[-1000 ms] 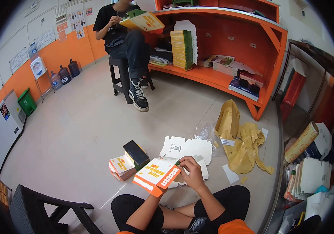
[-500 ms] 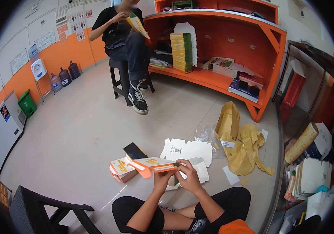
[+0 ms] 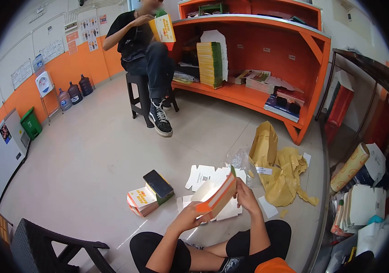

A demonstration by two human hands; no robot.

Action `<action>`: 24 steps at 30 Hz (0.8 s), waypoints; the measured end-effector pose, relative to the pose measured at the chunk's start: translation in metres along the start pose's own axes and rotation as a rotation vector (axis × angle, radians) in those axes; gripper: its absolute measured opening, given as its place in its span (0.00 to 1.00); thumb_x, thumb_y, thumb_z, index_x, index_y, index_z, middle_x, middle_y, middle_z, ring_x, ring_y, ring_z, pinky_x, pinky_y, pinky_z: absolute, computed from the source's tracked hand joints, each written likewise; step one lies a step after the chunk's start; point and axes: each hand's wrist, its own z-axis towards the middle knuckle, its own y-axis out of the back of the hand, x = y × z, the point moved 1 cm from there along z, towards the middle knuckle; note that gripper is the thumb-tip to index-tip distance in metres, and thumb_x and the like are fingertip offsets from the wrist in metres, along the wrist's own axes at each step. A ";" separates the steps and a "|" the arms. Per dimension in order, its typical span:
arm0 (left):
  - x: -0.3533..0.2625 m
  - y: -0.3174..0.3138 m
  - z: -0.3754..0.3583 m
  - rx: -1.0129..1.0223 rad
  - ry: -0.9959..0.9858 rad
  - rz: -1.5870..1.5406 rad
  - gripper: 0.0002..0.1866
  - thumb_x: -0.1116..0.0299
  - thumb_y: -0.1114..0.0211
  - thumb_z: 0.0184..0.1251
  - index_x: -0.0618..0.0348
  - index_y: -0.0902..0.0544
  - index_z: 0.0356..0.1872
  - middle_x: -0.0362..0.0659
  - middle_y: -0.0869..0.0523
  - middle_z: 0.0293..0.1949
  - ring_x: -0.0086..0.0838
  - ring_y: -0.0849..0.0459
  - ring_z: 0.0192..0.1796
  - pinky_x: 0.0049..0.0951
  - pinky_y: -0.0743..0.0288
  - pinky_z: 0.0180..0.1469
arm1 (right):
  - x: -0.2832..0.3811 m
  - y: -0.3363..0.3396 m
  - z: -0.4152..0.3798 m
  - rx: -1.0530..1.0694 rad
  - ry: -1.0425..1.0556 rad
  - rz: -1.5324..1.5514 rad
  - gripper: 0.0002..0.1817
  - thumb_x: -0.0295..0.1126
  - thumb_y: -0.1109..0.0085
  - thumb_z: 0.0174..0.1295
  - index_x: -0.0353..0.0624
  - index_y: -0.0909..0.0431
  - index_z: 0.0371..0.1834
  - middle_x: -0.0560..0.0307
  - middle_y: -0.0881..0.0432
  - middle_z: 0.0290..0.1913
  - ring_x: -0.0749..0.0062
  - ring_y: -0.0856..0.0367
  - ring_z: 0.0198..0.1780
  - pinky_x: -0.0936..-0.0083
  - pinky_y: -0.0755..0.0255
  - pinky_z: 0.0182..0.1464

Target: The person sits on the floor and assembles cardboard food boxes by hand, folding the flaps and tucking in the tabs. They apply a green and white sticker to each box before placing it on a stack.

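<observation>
Between my two hands is a cardboard food box (image 3: 223, 193) with an orange and white outside, tilted and partly folded into a tray shape. My left hand (image 3: 188, 217) grips its near left end, with fingers under the orange flap. At the upper right end my right hand (image 3: 245, 198) pinches the side panel; some fingertips are hidden behind the card. Below and beyond lie unfolded white box blanks (image 3: 200, 176) on the floor. Left of them is a stack of flattened printed boxes (image 3: 142, 200), and a dark phone (image 3: 159, 183) rests on it.
A person (image 3: 146, 59) sits on a black stool ahead, handling a similar yellow box (image 3: 163, 29). Torn brown paper (image 3: 285, 177) lies at right. An orange shelf (image 3: 249, 93) holds a tall stack of cartons (image 3: 210, 65). A black chair (image 3: 44, 243) stands near left.
The box has turned from nearly flat to steeply tilted, its sides now raised. My right hand moved right and my left hand slightly lower. The seated person raised their box.
</observation>
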 end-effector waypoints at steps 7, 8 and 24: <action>-0.003 0.017 0.005 0.032 -0.156 0.392 0.14 0.77 0.31 0.45 0.43 0.13 0.34 0.24 0.12 0.39 0.22 0.21 0.52 0.46 0.42 0.71 | -0.033 0.014 0.015 0.099 0.094 0.185 0.29 0.55 0.59 0.72 0.40 0.19 0.34 0.63 0.24 0.28 0.84 0.28 0.23 0.85 0.33 0.25; -0.006 0.018 0.006 0.033 -0.153 0.413 0.14 0.77 0.31 0.44 0.43 0.13 0.33 0.24 0.12 0.39 0.22 0.21 0.52 0.47 0.44 0.71 | -0.026 0.017 0.014 0.131 0.114 0.131 0.21 0.48 0.46 0.68 0.37 0.20 0.33 0.61 0.22 0.31 0.83 0.24 0.26 0.84 0.30 0.30; 0.002 0.004 0.007 0.172 0.362 -0.110 0.31 0.49 0.30 0.56 0.60 0.22 0.55 0.49 0.19 0.55 0.39 0.20 0.57 0.37 0.30 0.61 | -0.022 -0.062 -0.007 -0.310 0.400 -0.475 0.07 0.24 0.40 0.50 0.34 0.28 0.22 0.43 0.23 0.24 0.49 0.21 0.27 0.61 0.28 0.32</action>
